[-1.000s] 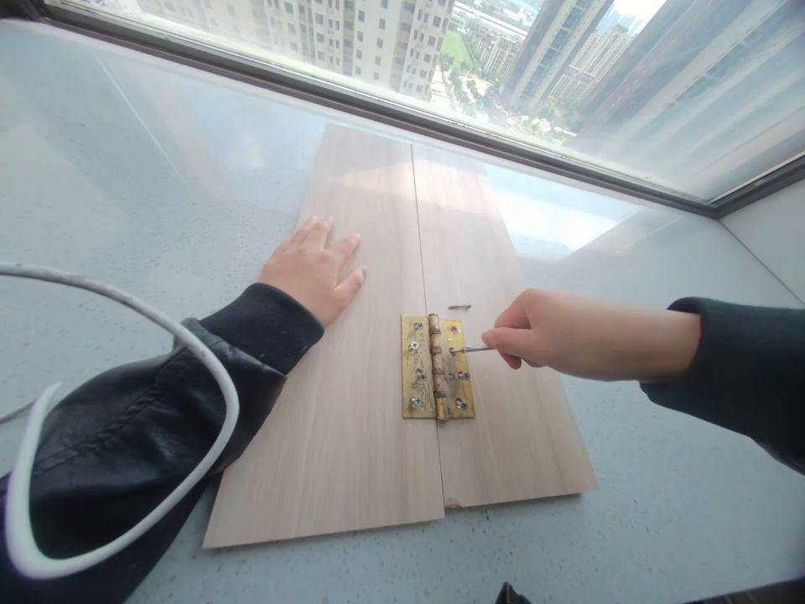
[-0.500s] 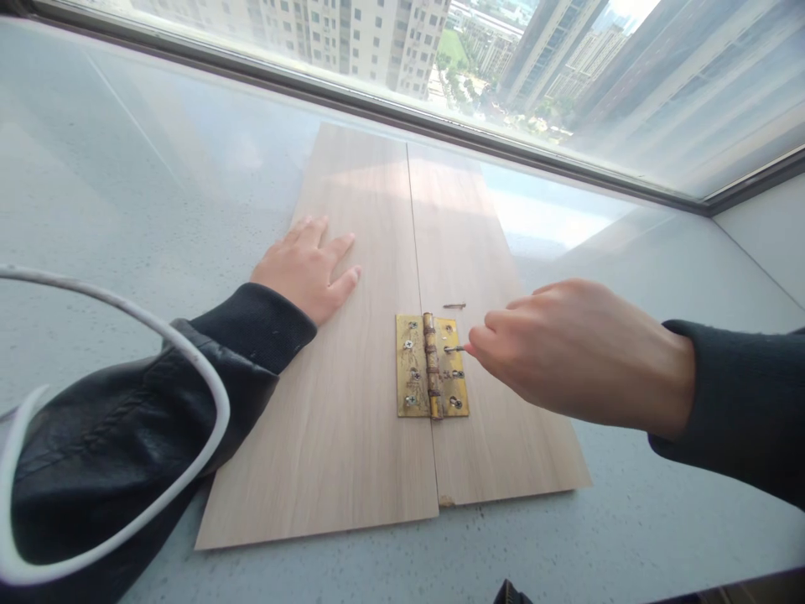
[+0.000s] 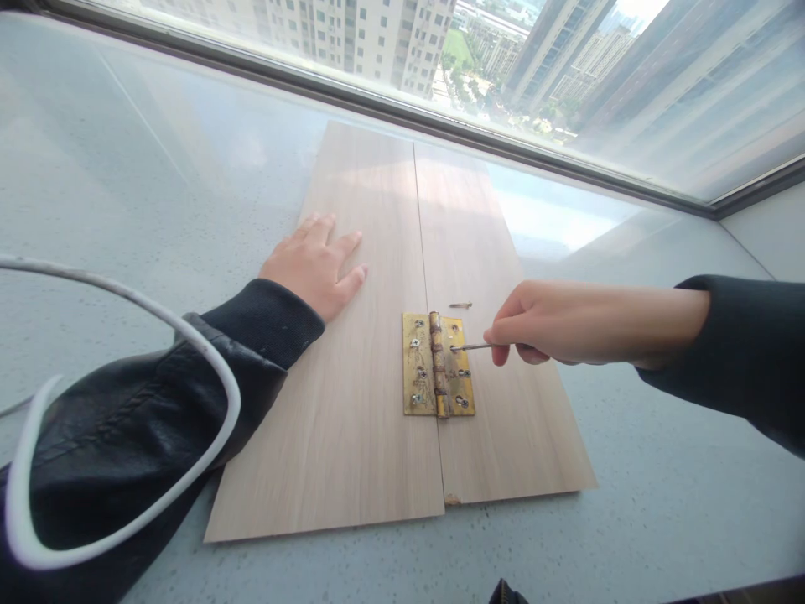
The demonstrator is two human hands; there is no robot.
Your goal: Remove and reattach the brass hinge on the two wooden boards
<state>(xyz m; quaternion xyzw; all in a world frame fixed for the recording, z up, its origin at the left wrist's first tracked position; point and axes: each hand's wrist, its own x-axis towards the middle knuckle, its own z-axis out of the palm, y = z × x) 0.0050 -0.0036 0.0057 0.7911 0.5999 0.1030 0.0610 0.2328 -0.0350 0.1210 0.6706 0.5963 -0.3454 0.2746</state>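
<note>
My left hand (image 3: 318,264) lies flat with fingers spread on the left wooden board (image 3: 352,436). My right hand (image 3: 525,323) is closed round a screwdriver (image 3: 475,346), whose thin metal shaft points left. The shaft's tip touches a screw hole area on the right leaf of a worn brass hinge (image 3: 438,369). That hinge lies across the seam between the left board and the right wooden board (image 3: 516,445). Several screws sit in both leaves. A loose screw (image 3: 461,304) lies on the right board just above the hinge. The screwdriver's handle is hidden in my fist.
A white cable (image 3: 207,352) loops over my left sleeve. The boards rest on a speckled pale sill (image 3: 654,503). Behind them runs a dark window frame (image 3: 377,105) with buildings beyond. A small dark object (image 3: 506,594) shows at the bottom edge.
My right hand has turned and drawn slightly back, so more of the screwdriver shaft shows. My left hand stays on the board. The whole view has shifted slightly.
</note>
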